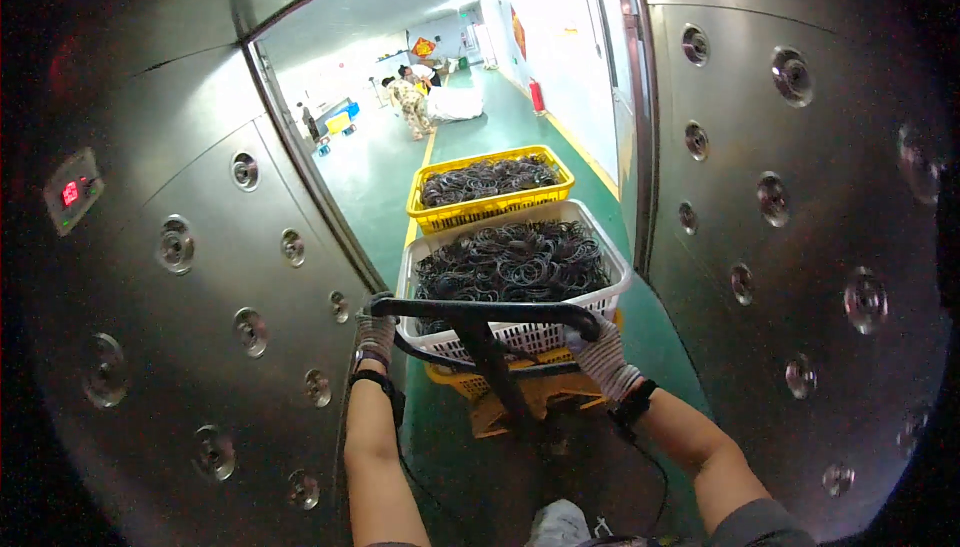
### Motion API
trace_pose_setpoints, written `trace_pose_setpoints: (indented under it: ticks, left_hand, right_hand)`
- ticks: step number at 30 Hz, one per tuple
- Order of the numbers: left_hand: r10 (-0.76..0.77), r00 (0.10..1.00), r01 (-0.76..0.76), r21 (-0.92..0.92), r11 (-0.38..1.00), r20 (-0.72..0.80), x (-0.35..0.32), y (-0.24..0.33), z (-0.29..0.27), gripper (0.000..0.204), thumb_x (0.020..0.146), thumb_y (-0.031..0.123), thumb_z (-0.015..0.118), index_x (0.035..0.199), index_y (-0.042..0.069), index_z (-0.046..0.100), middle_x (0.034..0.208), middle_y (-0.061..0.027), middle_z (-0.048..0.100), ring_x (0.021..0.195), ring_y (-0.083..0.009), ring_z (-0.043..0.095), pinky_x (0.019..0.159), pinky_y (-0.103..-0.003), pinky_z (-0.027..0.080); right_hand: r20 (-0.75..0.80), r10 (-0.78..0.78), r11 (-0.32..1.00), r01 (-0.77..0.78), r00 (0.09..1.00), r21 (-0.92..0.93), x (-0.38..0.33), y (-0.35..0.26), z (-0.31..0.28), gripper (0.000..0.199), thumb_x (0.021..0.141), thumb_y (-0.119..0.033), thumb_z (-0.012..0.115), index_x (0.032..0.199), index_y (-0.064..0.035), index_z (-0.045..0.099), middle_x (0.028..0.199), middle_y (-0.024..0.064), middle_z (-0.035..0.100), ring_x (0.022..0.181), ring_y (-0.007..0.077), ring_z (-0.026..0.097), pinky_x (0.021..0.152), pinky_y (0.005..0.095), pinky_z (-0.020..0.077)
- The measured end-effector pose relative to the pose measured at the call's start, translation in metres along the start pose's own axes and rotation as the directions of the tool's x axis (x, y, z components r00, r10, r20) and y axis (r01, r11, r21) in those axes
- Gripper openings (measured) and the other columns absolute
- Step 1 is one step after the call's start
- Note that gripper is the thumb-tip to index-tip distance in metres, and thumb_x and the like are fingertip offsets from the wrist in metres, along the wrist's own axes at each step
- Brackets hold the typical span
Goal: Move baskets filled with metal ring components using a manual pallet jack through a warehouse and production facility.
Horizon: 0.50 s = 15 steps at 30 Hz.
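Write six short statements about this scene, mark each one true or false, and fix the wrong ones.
1. The left hand and right hand are on the black handle. True.
2. Both hands are bare. False: they wear striped gloves.
3. A yellow basket stands beyond the white basket. True.
4. The white basket is empty. False: it holds dark rings.
5. The floor is green. True.
6. The fire extinguisher is blue. False: it is red.
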<state>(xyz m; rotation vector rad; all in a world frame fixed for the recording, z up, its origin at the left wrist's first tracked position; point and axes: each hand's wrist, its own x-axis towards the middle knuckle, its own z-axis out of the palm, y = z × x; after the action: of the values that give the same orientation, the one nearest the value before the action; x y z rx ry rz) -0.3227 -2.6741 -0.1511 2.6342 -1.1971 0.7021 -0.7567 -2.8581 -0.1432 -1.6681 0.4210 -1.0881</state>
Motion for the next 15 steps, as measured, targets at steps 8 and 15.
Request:
trace_pose_setpoints:
  ticks: [8, 15]
  left_hand:
    - [0.056, 0.962, -0.195, -0.529, 0.826, -0.267, -0.004, -0.113, 0.058, 0.026, 0.079, 0.028, 0.057, 0.09, 0.005, 0.063, 0.076, -0.011, 0.065, 0.069, -0.0281, 0.061, 0.06, -0.044, 0.049]
    - [0.137, 0.969, -0.241, -0.674, 0.698, -0.205, 0.019, -0.125, 0.029, 0.031, 0.077, 0.02, 0.053, 0.104, 0.008, 0.061, 0.103, -0.0121, 0.063, 0.087, -0.0273, 0.06, 0.079, -0.041, 0.047]
  right_hand:
    - [-0.13, -0.089, 0.979, 0.062, 0.987, -0.197, -0.029, 0.014, 0.103, 0.031, 0.071, -0.012, 0.063, 0.1, -0.0004, 0.061, 0.086, 0.0117, 0.065, 0.082, 0.0208, 0.062, 0.075, 0.0328, 0.048]
    - [-0.237, -0.204, 0.902, 0.089, 0.95, -0.422, -0.024, 0.015, 0.174, 0.014, 0.082, -0.012, 0.055, 0.09, -0.003, 0.061, 0.07, 0.0043, 0.059, 0.06, 0.011, 0.054, 0.057, 0.0297, 0.0463]
